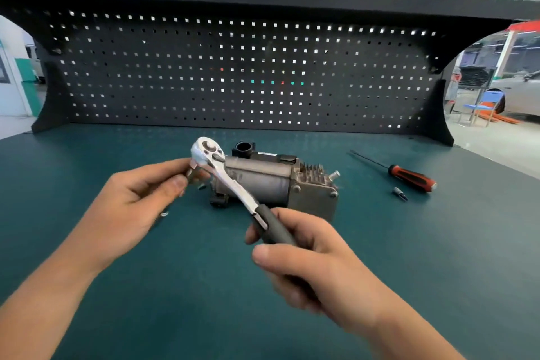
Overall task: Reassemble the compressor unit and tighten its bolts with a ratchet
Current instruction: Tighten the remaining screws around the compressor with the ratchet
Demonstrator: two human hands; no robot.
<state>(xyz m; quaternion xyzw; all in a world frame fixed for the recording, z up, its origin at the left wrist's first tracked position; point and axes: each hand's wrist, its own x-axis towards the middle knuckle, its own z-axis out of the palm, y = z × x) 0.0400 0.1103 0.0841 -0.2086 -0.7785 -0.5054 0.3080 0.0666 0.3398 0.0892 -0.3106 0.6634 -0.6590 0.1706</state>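
The left hand (137, 196) pinched a small metal piece (191, 175) under the ratchet (230, 184) head. The ratchet slanted down to the right hand (309, 257), fingers curled round its handle. The compressor (263, 181) lay just behind on the counter (87, 155).

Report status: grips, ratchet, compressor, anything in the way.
Ratchet held off the bench: right grip round its handle, left grip pinching under its head. Compressor on the bench behind, untouched. Screwdriver and loose bit lie off right, clear.
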